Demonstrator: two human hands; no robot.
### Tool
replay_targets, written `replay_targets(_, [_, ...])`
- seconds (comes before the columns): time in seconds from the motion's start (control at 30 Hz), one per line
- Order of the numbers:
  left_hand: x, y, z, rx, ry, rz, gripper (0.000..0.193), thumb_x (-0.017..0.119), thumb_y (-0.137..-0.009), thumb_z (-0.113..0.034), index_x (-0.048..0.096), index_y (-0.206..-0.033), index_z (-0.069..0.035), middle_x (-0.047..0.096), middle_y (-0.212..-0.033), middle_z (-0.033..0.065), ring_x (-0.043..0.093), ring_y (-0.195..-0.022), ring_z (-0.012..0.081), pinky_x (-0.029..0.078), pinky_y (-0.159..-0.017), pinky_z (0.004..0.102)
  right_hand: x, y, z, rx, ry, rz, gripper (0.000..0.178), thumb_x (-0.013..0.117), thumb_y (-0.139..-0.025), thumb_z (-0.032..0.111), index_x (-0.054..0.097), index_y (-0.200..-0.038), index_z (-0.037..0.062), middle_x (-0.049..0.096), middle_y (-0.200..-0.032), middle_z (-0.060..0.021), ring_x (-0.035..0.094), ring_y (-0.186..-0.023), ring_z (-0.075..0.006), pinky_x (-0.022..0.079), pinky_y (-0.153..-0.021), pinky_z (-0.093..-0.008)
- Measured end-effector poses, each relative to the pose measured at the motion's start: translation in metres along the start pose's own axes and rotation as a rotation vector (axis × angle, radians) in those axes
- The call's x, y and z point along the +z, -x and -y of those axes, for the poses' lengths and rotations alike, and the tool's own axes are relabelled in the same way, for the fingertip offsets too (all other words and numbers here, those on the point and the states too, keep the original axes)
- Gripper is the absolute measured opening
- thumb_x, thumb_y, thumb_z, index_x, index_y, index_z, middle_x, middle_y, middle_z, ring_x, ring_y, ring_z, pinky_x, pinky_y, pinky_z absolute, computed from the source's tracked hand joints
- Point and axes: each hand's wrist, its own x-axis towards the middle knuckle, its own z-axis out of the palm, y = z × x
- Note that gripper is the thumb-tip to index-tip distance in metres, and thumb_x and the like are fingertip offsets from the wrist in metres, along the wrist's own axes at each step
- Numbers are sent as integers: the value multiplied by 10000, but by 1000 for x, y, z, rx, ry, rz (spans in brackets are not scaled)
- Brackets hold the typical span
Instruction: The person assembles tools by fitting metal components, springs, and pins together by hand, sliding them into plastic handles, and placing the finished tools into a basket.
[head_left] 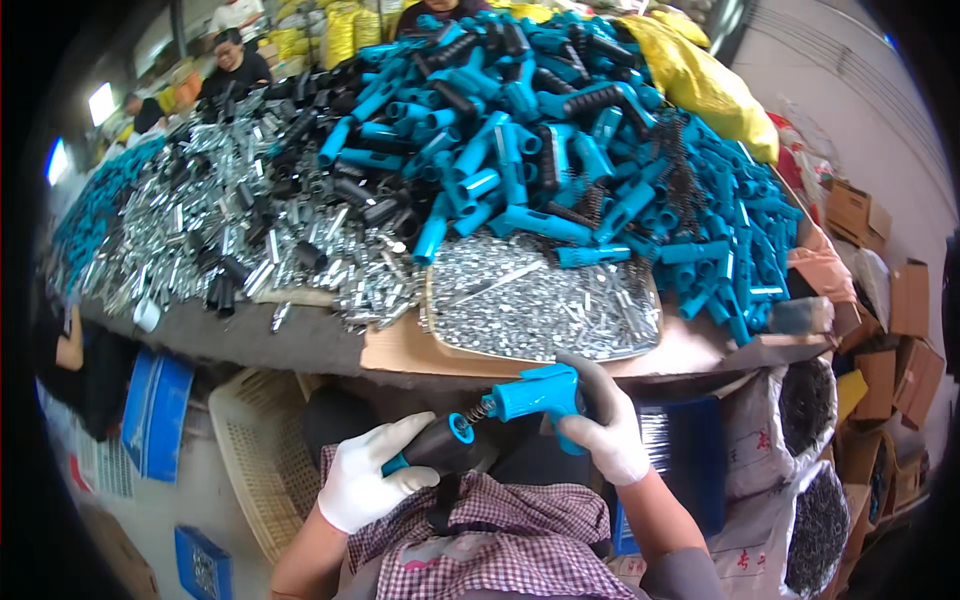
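Note:
My left hand (380, 473), in a white glove, is closed round a black plastic handle (440, 447) with a blue collar. In my right hand (610, 425), gloved in white with dark fingertips, is a blue plastic pistol-shaped housing (537, 394). A dark coil spring (478, 412) bridges the gap between these two parts, which stand a little apart, end to end above my lap. Just beyond my hands a shallow tray (440, 338) full of small shiny metal pieces rests on cardboard at the table's edge. My right palm side is partly hidden.
A high heap of blue and black plastic parts (510, 150) covers the table's far side, with silvery metal parts (200, 215) to its left. Below stand a cream basket (232, 425), blue bins (155, 415) and white sacks (745, 425). Cardboard boxes (910, 300) lie right; people sit beyond.

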Motion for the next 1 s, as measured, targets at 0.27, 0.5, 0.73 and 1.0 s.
replay_targets(0.27, [-34, 20, 0, -49, -104, -18, 693, 831, -719, -437, 647, -1232, -10, 700, -1059, 202, 700, -926, 365, 558, -816, 399, 18, -16, 6, 51, 34, 130, 700, 683, -798, 92, 427, -1438, -29, 629, -1140, -144, 657, -903, -196, 516, -826, -326])
replay_targets(0.5, [-47, 25, 5, -109, -176, 15, 633, 854, -690, -343, 664, -1223, -60, 711, -999, 152, 696, -862, 333, 562, -772, 380, 28, -22, 17, 101, 39, 153, 691, 696, -781, 81, 454, -1422, -11, 631, -1098, -117, 649, -897, -178, 512, -813, -316])
replay_targets(0.73, [-57, 21, 0, -39, -293, 216, 608, 808, -746, -420, 658, -1266, -143, 681, -880, 115, 677, -756, 328, 556, -670, 395, 32, -28, 39, -151, 731, 428, 652, 771, -783, 156, 517, -1372, 39, 650, -1224, -185, 650, -1119, -289, 489, -982, -366])
replay_targets(1.0, [-45, 29, 48, -476, 504, 754, 734, 743, -857, -501, 542, -1422, -78, 670, -859, 78, 642, -692, 124, 527, -630, 273, 70, -18, 31, -1086, 1212, 706, 333, 631, -825, 195, 689, -1152, 184, 601, -768, -44, 636, -688, -235, 532, -736, -359])
